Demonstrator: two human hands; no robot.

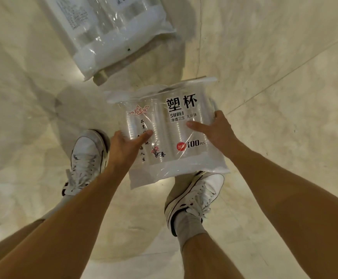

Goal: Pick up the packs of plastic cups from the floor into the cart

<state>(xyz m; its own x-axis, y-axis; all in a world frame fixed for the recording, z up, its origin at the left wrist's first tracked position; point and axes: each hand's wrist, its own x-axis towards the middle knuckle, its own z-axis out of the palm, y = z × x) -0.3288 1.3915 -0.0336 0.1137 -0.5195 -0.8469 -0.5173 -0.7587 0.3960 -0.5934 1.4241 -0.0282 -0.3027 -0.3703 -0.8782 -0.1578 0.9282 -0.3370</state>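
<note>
A clear pack of plastic cups [170, 127] with black print and a "100 pcs" label is held above the floor, in front of my feet. My left hand [124, 146] grips its left side, thumb on top. On the right edge, my right hand [214, 129] holds it with the thumb pressed on the front. A second pack of plastic cups [107, 31] lies on the floor farther ahead, upper left, back side up with small print. No cart is in view.
The floor is pale marble tile [284, 77] with thin seams. My two white sneakers [87, 158] stand just below the held pack, the right one partly hidden under it.
</note>
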